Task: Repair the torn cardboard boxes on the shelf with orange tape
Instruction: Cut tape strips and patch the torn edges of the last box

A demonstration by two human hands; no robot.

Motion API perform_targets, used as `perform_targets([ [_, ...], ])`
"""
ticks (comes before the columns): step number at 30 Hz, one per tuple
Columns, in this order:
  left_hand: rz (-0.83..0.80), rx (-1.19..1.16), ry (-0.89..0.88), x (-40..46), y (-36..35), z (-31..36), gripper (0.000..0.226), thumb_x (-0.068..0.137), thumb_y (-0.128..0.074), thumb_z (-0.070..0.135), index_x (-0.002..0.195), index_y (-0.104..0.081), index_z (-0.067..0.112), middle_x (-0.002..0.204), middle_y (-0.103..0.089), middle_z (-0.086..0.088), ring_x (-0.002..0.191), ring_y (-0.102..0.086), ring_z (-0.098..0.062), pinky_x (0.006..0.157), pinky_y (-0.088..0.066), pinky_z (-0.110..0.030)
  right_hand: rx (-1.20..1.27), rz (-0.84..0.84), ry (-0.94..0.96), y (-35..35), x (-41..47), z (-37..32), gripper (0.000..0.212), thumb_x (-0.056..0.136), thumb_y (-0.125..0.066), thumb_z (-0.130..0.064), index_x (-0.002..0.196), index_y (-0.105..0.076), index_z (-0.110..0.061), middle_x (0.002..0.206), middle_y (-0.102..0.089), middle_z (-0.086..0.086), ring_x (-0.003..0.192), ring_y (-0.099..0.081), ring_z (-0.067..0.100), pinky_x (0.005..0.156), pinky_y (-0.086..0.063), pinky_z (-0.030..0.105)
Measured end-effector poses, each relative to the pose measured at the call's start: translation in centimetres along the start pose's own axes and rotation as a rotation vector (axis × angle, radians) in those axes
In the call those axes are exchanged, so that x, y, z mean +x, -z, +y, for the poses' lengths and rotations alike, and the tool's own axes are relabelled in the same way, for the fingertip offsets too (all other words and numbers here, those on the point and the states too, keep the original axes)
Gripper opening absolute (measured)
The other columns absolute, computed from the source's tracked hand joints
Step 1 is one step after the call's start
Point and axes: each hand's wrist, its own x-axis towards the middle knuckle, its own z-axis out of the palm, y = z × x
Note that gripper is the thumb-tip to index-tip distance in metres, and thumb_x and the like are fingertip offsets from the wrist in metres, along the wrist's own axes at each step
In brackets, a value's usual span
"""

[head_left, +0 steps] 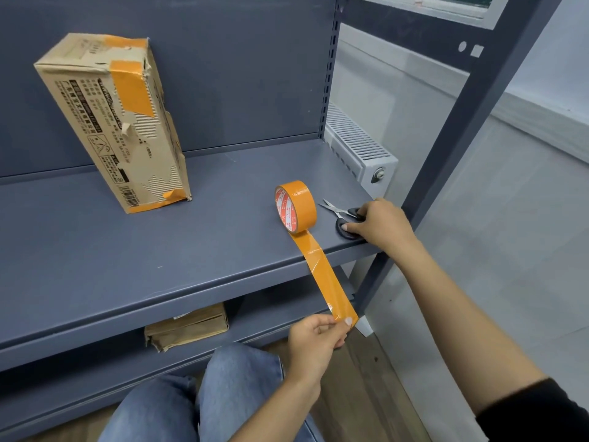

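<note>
**Torn box at upper left, tape drawn out toward me**

The torn cardboard box stands on end at the upper left of the frame, on the grey metal shelf, leaning slightly. Orange tape patches already cover its top corner and bottom edge, and its outer paper is peeled away in spots, baring the corrugation. Lower down, left of centre, a flattened cardboard box lies on the shelf below.

Right of centre, the orange tape roll stands on its edge near the shelf's front lip. A pulled-out strip of tape runs from it over the lip and down toward the lower middle of the frame, where my left hand pinches its free end between thumb and fingers.

Just right of the roll, the scissors lie flat on the shelf, blades pointing toward the upper left. My right hand is closed over their black handles, at the shelf's right edge beside the upright post. My jeans-clad knees fill the bottom.
</note>
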Motion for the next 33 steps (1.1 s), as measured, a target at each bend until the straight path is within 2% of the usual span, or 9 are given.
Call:
perform_targets([
  [5,0.022,-0.026,0.010,0.0,0.1,-0.2,0.014,0.082,-0.075,0.019,0.090,-0.072,0.008,0.069,-0.071,0.000,0.060,-0.064,-0.004,0.059,-0.049,-0.012,0.167,-0.021,-0.025,0.9,-2.3,2.2,0.037,0.080,-0.071,-0.041,0.097,-0.065,-0.009,0.087,-0.067,0.005,0.083,-0.061,0.025,0.068,-0.048,0.032],
  [8,0.015,-0.029,0.014,-0.1,0.2,-0.3,0.014,0.083,-0.075,0.020,0.089,-0.073,0.008,0.069,-0.072,-0.001,0.061,-0.065,-0.004,0.061,-0.050,-0.014,0.378,-0.227,0.029,1.9,-3.8,4.1,0.026,0.080,-0.074,-0.032,0.098,-0.062,-0.018,0.089,-0.067,-0.003,0.083,-0.061,0.017,0.069,-0.047,0.026],
  [10,0.006,-0.023,0.014,0.0,0.2,-0.3,0.013,0.082,-0.076,0.022,0.088,-0.073,0.010,0.070,-0.073,0.000,0.062,-0.066,-0.005,0.064,-0.051,-0.015,0.439,-0.380,0.080,2.2,-4.5,5.3,0.023,0.081,-0.074,-0.028,0.098,-0.062,-0.018,0.088,-0.069,-0.002,0.082,-0.062,0.017,0.078,-0.051,0.034],
  [14,-0.009,-0.029,0.014,-0.1,0.2,-0.1,0.013,0.079,-0.078,0.021,0.086,-0.072,0.012,0.069,-0.072,0.000,0.062,-0.066,-0.005,0.064,-0.051,-0.016,0.347,-0.621,0.139,3.3,-5.1,6.1,0.025,0.085,-0.072,-0.036,0.100,-0.063,-0.018,0.083,-0.063,-0.003,0.075,-0.053,0.012,0.075,-0.046,0.028],
  [17,-0.011,-0.034,0.012,-0.2,0.3,0.0,0.012,0.077,-0.080,0.018,0.083,-0.071,0.013,0.068,-0.072,0.002,0.062,-0.065,-0.005,0.062,-0.051,-0.016,0.274,-0.735,0.133,3.7,-4.9,5.8,0.039,0.081,-0.071,-0.048,0.103,-0.064,-0.017,0.080,-0.061,-0.006,0.071,-0.054,0.008,0.069,-0.046,0.019],
  [19,-0.011,-0.027,0.014,-0.2,0.3,0.0,0.013,0.076,-0.081,0.019,0.083,-0.072,0.013,0.069,-0.073,0.002,0.063,-0.066,-0.005,0.063,-0.052,-0.016,0.227,-0.789,0.147,3.7,-4.5,5.4,0.064,0.062,-0.066,-0.066,0.102,-0.066,-0.017,0.078,-0.061,-0.008,0.072,-0.056,0.009,0.072,-0.048,0.024],
  [21,-0.013,-0.022,0.019,-0.2,0.3,-0.1,0.013,0.076,-0.081,0.020,0.084,-0.072,0.013,0.070,-0.073,0.001,0.063,-0.065,-0.005,0.066,-0.053,-0.018,0.201,-0.840,0.164,3.5,-4.0,5.1,0.070,0.057,-0.065,-0.072,0.099,-0.069,-0.017,0.079,-0.061,-0.007,0.072,-0.056,0.010,0.073,-0.047,0.025],
  [27,-0.018,-0.018,0.021,-0.3,0.5,0.0,0.012,0.077,-0.080,0.018,0.085,-0.072,0.013,0.074,-0.074,0.000,0.065,-0.066,-0.006,0.065,-0.053,-0.017,0.245,-0.912,0.193,3.0,-3.0,4.1,0.028,0.086,-0.065,-0.050,0.083,-0.071,-0.023,0.074,-0.063,-0.007,0.071,-0.052,0.015,0.072,-0.046,0.026],
  [33,-0.039,-0.018,0.050,-0.2,0.6,0.1,0.017,0.077,-0.080,0.020,0.089,-0.073,0.012,0.077,-0.074,0.000,0.066,-0.066,-0.005,0.064,-0.052,-0.015,0.276,-0.948,0.206,2.4,-2.4,4.1,0.029,0.085,-0.066,-0.045,0.084,-0.071,-0.016,0.076,-0.065,-0.003,0.062,-0.049,0.013,0.070,-0.044,0.028],
])
